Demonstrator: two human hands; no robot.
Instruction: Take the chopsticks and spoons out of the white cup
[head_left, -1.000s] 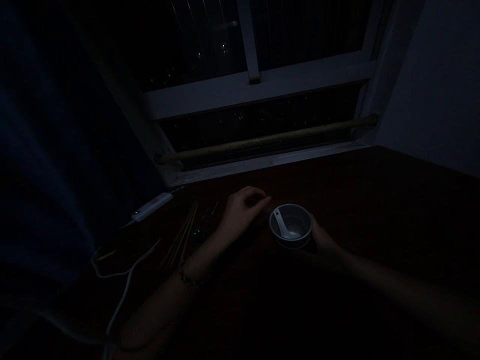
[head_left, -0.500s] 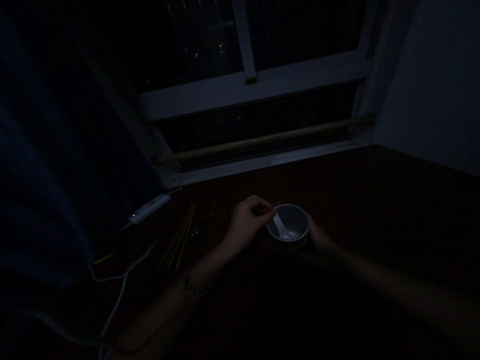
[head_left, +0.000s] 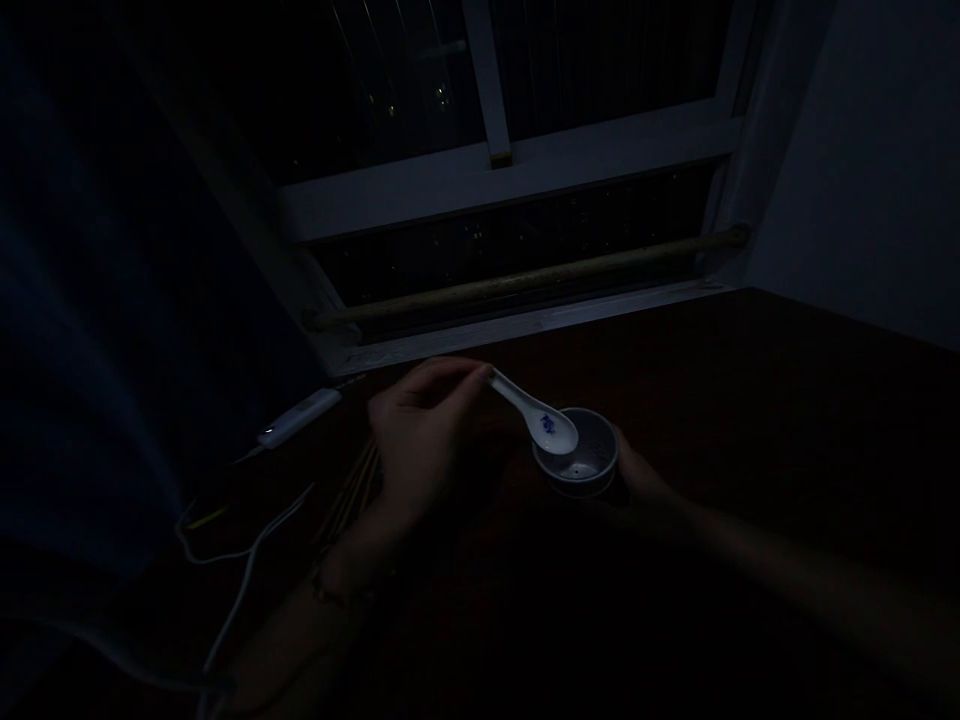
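Note:
Pinched by its handle end in my left hand (head_left: 427, 420) is a white soup spoon (head_left: 551, 428) with a blue mark in its bowl. The spoon's bowl is over the left part of a small grey metal-looking cup (head_left: 577, 490), which has a few dark specks inside. My right hand (head_left: 637, 475) is wrapped round the cup's right side and holds it upright; most of its fingers are hidden behind the cup and in shadow. Several thin wooden sticks (head_left: 352, 495) lie partly under my left forearm and hand.
The dark wooden table (head_left: 675, 370) runs back to a window frame with a horizontal bar (head_left: 525, 285). A white power strip (head_left: 300, 418) lies at the left, with white cables (head_left: 251, 570) nearer me. A blue curtain (head_left: 112, 350) hangs at the left. The room is very dim.
My left hand has lifted the spoon up out of the cup and drawn it to the left, so its bowl now shows above the rim. My right hand and the cup have stayed put.

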